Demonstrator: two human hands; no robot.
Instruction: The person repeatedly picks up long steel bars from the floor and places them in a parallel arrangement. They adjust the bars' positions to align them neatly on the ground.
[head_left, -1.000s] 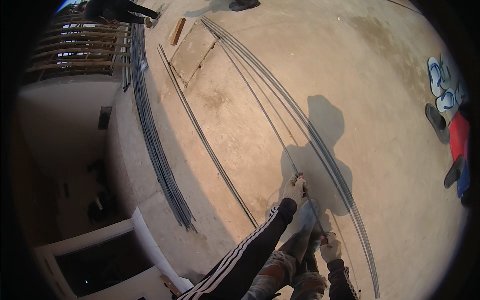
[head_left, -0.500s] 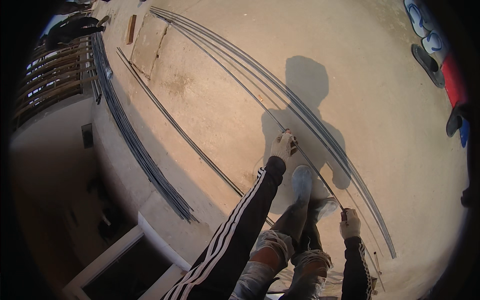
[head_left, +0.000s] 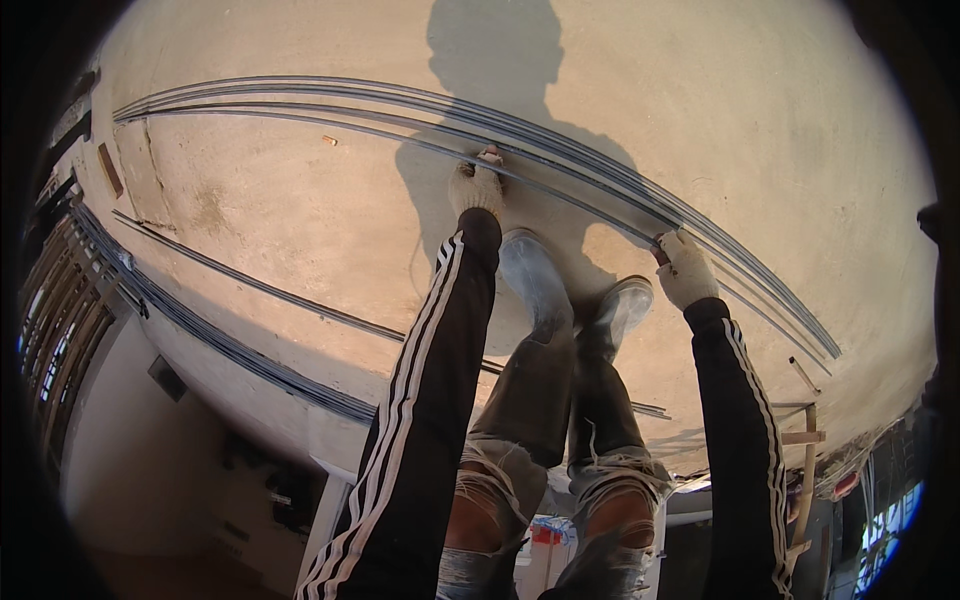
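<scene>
My left hand (head_left: 476, 187), in a pale knit glove, is closed round a long thin grey metal rod (head_left: 570, 199). Farther right along that same rod, my gloved right hand (head_left: 686, 268) grips it too. The rod is low over the concrete, close to the near side of several similar rods (head_left: 750, 262) lying in a long row. Its far left end meets theirs; whether its right end touches them I cannot tell. Both arms wear black sleeves with white stripes.
My boots (head_left: 535, 275) stand just behind the rod. More rods (head_left: 270, 288) lie on the floor at left, with a larger bundle (head_left: 230, 345) beyond them along the building. A short wooden block (head_left: 110, 170) lies far left, a wooden frame (head_left: 808, 440) at lower right.
The view has turned, so the rods now run more across it. Both hands have carried the held rod closer to the row of rods. The grips stay closed.
</scene>
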